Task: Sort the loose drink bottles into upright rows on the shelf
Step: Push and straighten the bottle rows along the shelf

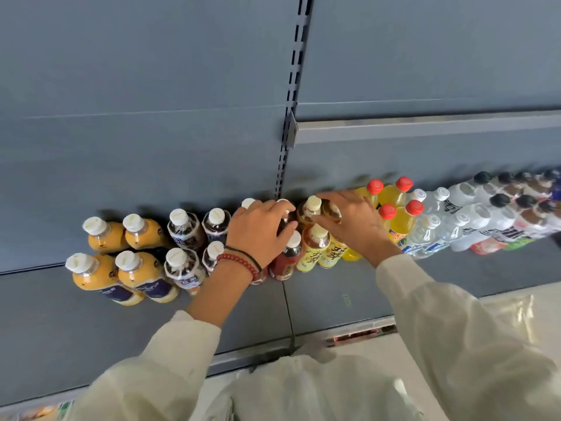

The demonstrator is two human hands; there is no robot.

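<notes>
The grey metal shelf (334, 302) holds plastic drink bottles standing up in two rows. The left hand (261, 230) has its grip curled round a dark bottle with a white cap (284, 222) in the back row. The right hand (353, 221) pinches the top of a shiny brown tea bottle (332, 212) nearby. Fat orange juice bottles (104, 237) stand at the left. Yellow bottles with red caps (400, 221) stand at the right.

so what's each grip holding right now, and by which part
The right grip pinches a tea bottle by its top, the cap out of sight. The left grip curls round a dark bottle just below its white cap.
</notes>
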